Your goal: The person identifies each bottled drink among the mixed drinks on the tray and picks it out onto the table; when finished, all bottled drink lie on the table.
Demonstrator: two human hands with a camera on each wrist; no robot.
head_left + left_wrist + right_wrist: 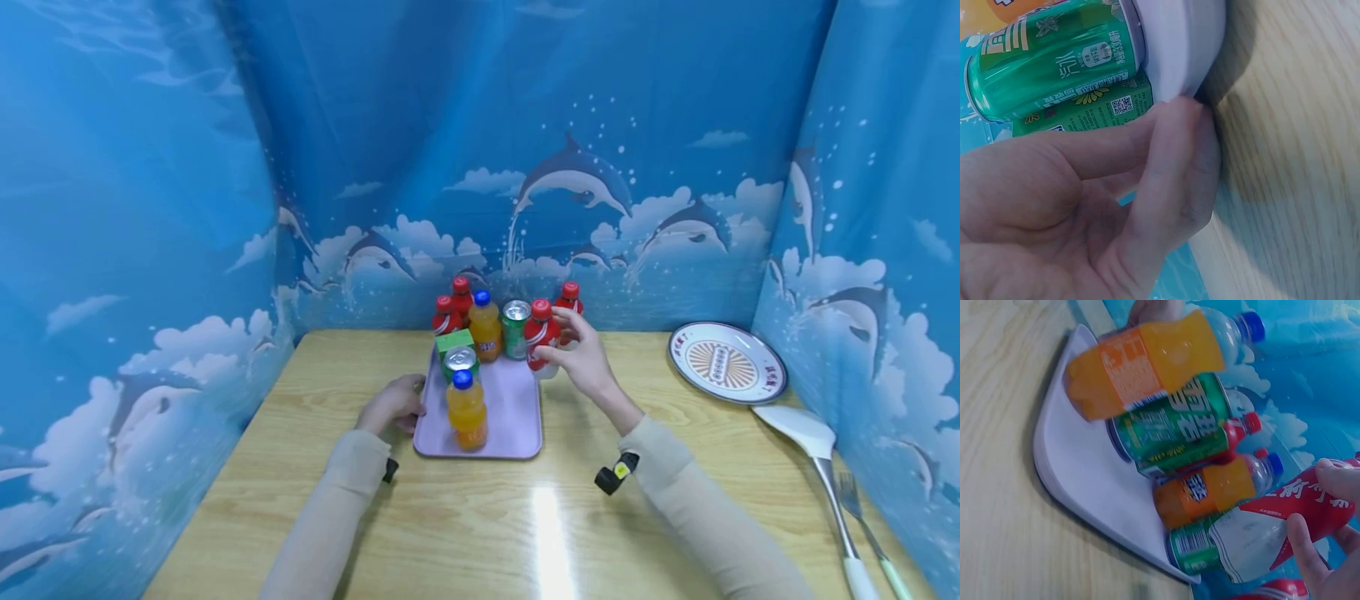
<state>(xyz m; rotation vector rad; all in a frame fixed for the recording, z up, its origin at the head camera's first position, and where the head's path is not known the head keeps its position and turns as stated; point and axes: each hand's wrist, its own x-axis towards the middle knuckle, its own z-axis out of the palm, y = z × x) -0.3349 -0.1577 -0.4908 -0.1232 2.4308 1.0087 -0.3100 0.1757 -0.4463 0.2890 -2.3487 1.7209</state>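
Note:
My right hand [585, 360] grips a red-labelled bottle [541, 332] at the tray's right edge. The right wrist view shows that bottle [1285, 515] tilted, its pale lower part over the tray corner. At the other side my left hand [393, 403] holds the rim of the lilac tray [513, 421], fingertips [1185, 109] right at the edge. On the tray stand a front orange soda bottle [467, 414], a rear one [485, 329], a front green can [461, 360], a rear can [516, 329] and a green carton [454, 340]. Two red-capped bottles [446, 317] are behind the carton.
Another red-capped bottle [570, 296] stands behind my right hand, partly hidden. To the right lie a patterned plate [726, 364], a white-handled spatula [806, 433] and a fork [862, 521] on the wooden table [465, 533]. Blue dolphin curtains [420, 167] enclose the back and sides.

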